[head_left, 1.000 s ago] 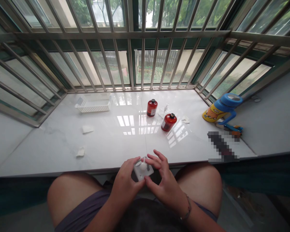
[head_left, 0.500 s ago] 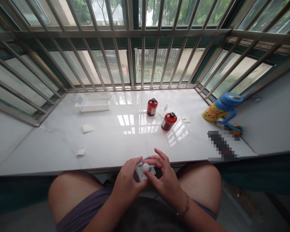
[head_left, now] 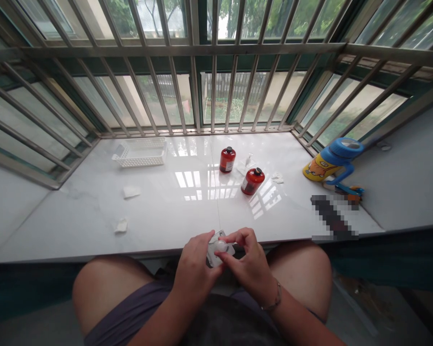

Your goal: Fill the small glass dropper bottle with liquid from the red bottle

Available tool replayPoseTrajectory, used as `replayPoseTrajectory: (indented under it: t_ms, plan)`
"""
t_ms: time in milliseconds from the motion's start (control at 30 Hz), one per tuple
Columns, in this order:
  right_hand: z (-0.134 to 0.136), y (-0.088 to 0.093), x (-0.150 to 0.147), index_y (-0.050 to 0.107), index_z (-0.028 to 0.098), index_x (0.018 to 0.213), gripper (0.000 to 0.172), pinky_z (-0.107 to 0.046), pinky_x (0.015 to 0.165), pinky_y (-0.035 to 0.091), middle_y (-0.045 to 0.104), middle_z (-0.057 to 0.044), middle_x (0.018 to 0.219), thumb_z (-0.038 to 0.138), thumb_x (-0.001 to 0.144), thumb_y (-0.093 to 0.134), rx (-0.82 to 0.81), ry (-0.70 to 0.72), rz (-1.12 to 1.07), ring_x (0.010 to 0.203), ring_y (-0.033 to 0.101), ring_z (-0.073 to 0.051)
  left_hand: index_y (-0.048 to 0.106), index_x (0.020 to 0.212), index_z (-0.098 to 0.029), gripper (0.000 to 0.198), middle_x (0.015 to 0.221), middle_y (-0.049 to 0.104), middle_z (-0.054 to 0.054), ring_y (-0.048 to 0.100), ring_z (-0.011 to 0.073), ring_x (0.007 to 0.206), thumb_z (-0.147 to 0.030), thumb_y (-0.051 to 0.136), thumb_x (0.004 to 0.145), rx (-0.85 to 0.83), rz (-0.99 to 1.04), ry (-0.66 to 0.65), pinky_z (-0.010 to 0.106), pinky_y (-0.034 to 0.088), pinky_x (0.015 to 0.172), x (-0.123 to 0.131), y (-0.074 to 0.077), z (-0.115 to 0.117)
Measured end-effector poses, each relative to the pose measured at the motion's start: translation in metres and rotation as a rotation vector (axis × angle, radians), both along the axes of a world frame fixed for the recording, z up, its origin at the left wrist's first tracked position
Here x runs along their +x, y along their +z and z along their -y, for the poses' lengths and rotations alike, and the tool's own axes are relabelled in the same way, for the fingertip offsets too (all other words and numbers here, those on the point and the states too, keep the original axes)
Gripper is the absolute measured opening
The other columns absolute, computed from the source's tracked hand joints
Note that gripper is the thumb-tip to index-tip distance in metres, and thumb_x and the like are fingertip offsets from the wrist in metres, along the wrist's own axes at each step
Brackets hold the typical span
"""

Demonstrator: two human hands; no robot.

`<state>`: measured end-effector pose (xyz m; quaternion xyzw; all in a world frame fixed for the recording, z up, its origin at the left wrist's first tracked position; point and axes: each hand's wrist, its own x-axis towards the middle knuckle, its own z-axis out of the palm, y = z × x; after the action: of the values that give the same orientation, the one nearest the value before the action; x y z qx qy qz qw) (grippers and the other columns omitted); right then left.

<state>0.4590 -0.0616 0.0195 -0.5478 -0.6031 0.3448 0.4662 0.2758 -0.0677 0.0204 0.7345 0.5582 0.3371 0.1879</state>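
Above my lap, at the table's front edge, my left hand (head_left: 195,263) is closed around the left side of a small clear-and-white flat plastic piece (head_left: 214,260). A rounded, translucent white knob (head_left: 221,246) stands at its middle. The thumb and forefinger of my right hand (head_left: 248,258) pinch this knob from the right, and its other fingers are curled. Exactly what kind of thing the piece is, I cannot make out, as my fingers cover parts of it. A bracelet circles my right wrist.
Two red bottles (head_left: 253,181) with black caps stand mid-table, a small white pump top (head_left: 248,159) behind them. A white basket (head_left: 140,158) sits back left, with folded tissues (head_left: 131,192) nearer. At right are a blue-and-yellow flask (head_left: 332,161) and a blurred dark object (head_left: 332,218). Bars line the window.
My right fingers have curled in from a more spread pose, and the forefinger now meets the knob. Both hands and the plastic piece have shifted slightly right, and the piece has tilted.
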Motion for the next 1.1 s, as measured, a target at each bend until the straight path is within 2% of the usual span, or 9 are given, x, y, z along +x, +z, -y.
replayPoseTrajectory:
  t_ms: [167, 300, 433, 467, 533, 633, 800, 933, 1100]
  plan:
    - [-0.012, 0.001, 0.002, 0.053, 0.028, 0.105, 0.040, -0.039, 0.087, 0.059, 0.072, -0.001, 0.103, 0.042, 0.087, 0.086, 0.056, -0.061, 0.049, 0.094, 0.071, -0.022, 0.058, 0.145, -0.027, 0.060, 0.130, 0.072, 0.011, 0.070, 0.0333, 0.119, -0.018, 0.075, 0.088, 0.057, 0.014, -0.002, 0.051, 0.062, 0.103, 0.009, 0.002, -0.014]
    - [-0.027, 0.001, 0.012, 0.053, 0.027, 0.108, 0.040, -0.041, 0.089, 0.060, 0.069, -0.002, 0.102, 0.042, 0.088, 0.085, 0.089, -0.094, 0.100, 0.096, 0.071, -0.024, 0.060, 0.144, -0.026, 0.059, 0.131, 0.072, 0.010, 0.069, 0.0315, 0.122, -0.017, 0.074, 0.087, 0.033, 0.071, -0.092, 0.050, 0.061, 0.107, 0.017, -0.002, -0.036]
    - [-0.052, 0.009, 0.039, 0.046, 0.026, 0.143, 0.075, -0.052, 0.115, 0.053, 0.066, -0.011, 0.134, 0.050, 0.086, 0.088, 0.213, -0.035, 0.148, 0.129, 0.065, -0.030, 0.062, 0.142, -0.024, 0.067, 0.135, 0.072, 0.010, 0.069, 0.0320, 0.123, -0.022, 0.086, 0.079, -0.083, 0.149, -0.146, 0.050, 0.062, 0.106, 0.025, -0.012, -0.079]
    - [-0.060, 0.012, 0.047, 0.044, 0.026, 0.149, 0.078, -0.054, 0.118, 0.050, 0.062, -0.013, 0.143, 0.052, 0.088, 0.087, 0.233, -0.048, 0.181, 0.136, 0.060, -0.032, 0.063, 0.142, -0.024, 0.068, 0.137, 0.071, 0.009, 0.069, 0.0324, 0.125, -0.025, 0.089, 0.079, -0.104, 0.166, -0.134, 0.051, 0.062, 0.107, 0.026, -0.013, -0.092]
    - [-0.081, 0.016, 0.066, 0.044, 0.026, 0.152, 0.072, -0.056, 0.121, 0.048, 0.055, -0.015, 0.151, 0.053, 0.095, 0.078, 0.268, -0.140, 0.256, 0.142, 0.055, -0.033, 0.064, 0.141, -0.025, 0.069, 0.140, 0.070, 0.009, 0.068, 0.0328, 0.128, -0.032, 0.093, 0.079, -0.118, 0.198, -0.091, 0.050, 0.061, 0.109, 0.031, -0.015, -0.123]
    - [-0.121, 0.015, 0.090, 0.043, 0.021, 0.151, 0.070, -0.058, 0.120, 0.047, 0.056, -0.019, 0.148, 0.053, 0.097, 0.073, 0.332, -0.301, 0.397, 0.140, 0.055, -0.036, 0.064, 0.140, -0.025, 0.070, 0.145, 0.068, 0.010, 0.067, 0.0332, 0.131, -0.035, 0.095, 0.079, -0.141, 0.206, -0.036, 0.047, 0.058, 0.111, 0.040, -0.012, -0.169]
    - [-0.179, 0.001, 0.109, 0.036, 0.016, 0.155, 0.086, -0.058, 0.118, 0.048, 0.055, -0.024, 0.150, 0.049, 0.088, 0.079, 0.221, -0.281, 0.512, 0.140, 0.055, -0.040, 0.065, 0.138, -0.024, 0.068, 0.143, 0.069, 0.011, 0.066, 0.0335, 0.132, -0.036, 0.096, 0.079, -0.154, 0.195, -0.032, 0.046, 0.053, 0.113, 0.061, -0.012, -0.229]
    - [-0.200, -0.004, 0.114, 0.035, 0.018, 0.157, 0.085, -0.054, 0.114, 0.051, 0.063, -0.020, 0.143, 0.039, 0.086, 0.076, 0.159, -0.244, 0.514, 0.132, 0.061, -0.038, 0.064, 0.138, -0.022, 0.069, 0.143, 0.068, 0.013, 0.065, 0.0338, 0.133, -0.036, 0.097, 0.079, -0.163, 0.183, -0.050, 0.045, 0.052, 0.113, 0.077, -0.021, -0.255]
    - [-0.214, -0.005, 0.129, 0.039, 0.016, 0.155, 0.079, -0.054, 0.116, 0.048, 0.062, -0.020, 0.142, 0.035, 0.086, 0.073, 0.164, -0.296, 0.579, 0.131, 0.060, -0.038, 0.064, 0.137, -0.020, 0.069, 0.141, 0.069, 0.015, 0.064, 0.0346, 0.133, -0.031, 0.097, 0.078, -0.197, 0.170, -0.077, 0.046, 0.050, 0.114, 0.087, -0.037, -0.266]
